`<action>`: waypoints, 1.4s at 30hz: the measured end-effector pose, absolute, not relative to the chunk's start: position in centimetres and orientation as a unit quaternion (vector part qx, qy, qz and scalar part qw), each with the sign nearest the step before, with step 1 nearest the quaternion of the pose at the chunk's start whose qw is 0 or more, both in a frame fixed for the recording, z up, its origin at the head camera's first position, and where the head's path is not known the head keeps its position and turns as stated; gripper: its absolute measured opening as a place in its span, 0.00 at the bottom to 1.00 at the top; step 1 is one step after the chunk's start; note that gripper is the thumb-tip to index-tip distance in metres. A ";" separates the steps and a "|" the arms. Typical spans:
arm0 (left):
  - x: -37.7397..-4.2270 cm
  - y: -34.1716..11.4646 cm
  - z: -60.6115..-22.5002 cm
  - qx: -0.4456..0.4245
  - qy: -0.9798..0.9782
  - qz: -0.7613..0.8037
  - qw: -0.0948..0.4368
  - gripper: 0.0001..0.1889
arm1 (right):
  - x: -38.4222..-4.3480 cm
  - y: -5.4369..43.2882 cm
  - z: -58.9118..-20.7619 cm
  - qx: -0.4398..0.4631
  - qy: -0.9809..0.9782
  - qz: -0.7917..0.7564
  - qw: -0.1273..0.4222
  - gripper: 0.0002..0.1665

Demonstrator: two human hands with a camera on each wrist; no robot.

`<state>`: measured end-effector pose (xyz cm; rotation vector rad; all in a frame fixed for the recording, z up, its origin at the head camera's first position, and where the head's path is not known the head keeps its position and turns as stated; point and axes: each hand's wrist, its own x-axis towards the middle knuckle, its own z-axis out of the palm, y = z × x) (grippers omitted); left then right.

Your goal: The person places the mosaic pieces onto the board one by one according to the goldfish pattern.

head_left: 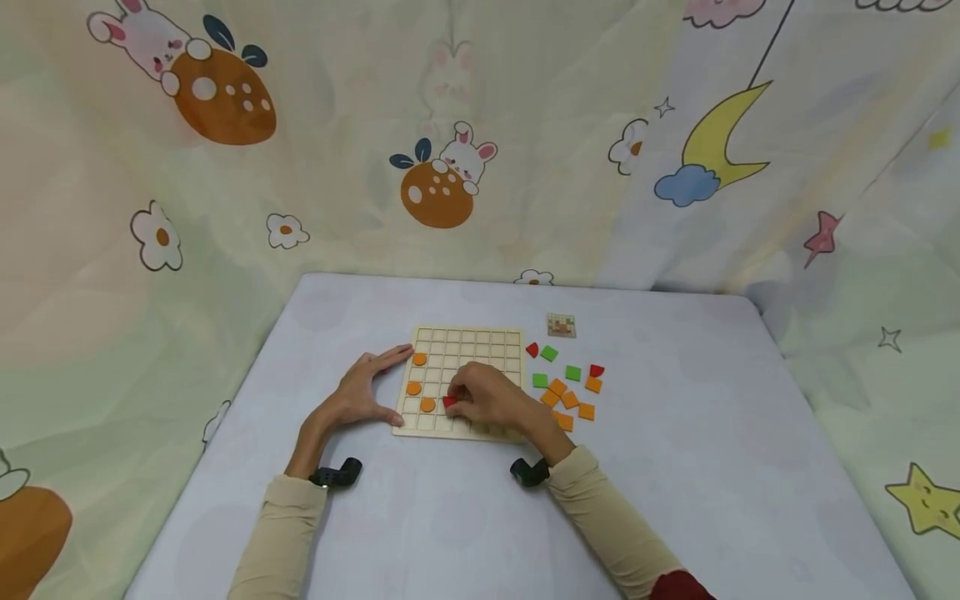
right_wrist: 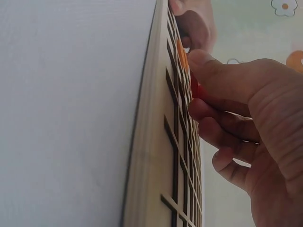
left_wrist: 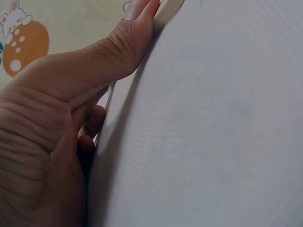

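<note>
A light wooden grid board (head_left: 468, 337) lies on the table, with orange round pieces (head_left: 420, 359) in its left part. My right hand (head_left: 491, 396) pinches a red piece (head_left: 450, 402) between thumb and fingers, low over the board beside the nearest orange round piece. In the right wrist view the red piece (right_wrist: 194, 85) stands between thumb and fingertips, partly hidden by them. My left hand (head_left: 356, 392) spreads thumb and fingers along the board's left edge. Its thumb (left_wrist: 128, 45) touches the board's near left corner in the left wrist view.
Right of the board lie several orange squares (head_left: 570, 400), green squares (head_left: 573, 372) and red pieces (head_left: 596, 370). A small patterned card (head_left: 561, 325) sits beyond them. The white table (head_left: 675, 467) meets a printed cloth backdrop (head_left: 555, 150) at its far edge.
</note>
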<state>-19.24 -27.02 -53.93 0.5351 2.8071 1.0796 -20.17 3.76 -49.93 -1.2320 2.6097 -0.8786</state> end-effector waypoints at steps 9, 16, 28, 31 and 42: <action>-19.0 -26.9 -53.8 0.178 0.918 0.351 0.046 0.69 | -19.8 3.0 -50.5 -0.407 0.871 -0.270 0.045 0.15; -19.0 -27.0 -53.7 0.183 0.916 0.354 0.039 0.68 | -19.7 3.0 -50.4 -0.405 0.875 -0.263 0.041 0.17; -19.3 -27.1 -53.9 0.180 0.917 0.354 0.042 0.68 | -19.7 3.2 -50.5 -0.396 0.877 -0.269 0.045 0.13; -19.3 -27.1 -53.9 0.180 0.918 0.351 0.041 0.68 | -19.9 3.2 -50.7 -0.378 0.878 -0.287 0.068 0.12; -19.3 -27.0 -53.8 0.178 0.917 0.356 0.042 0.69 | -20.5 3.0 -50.2 -0.351 0.867 -0.339 0.105 0.09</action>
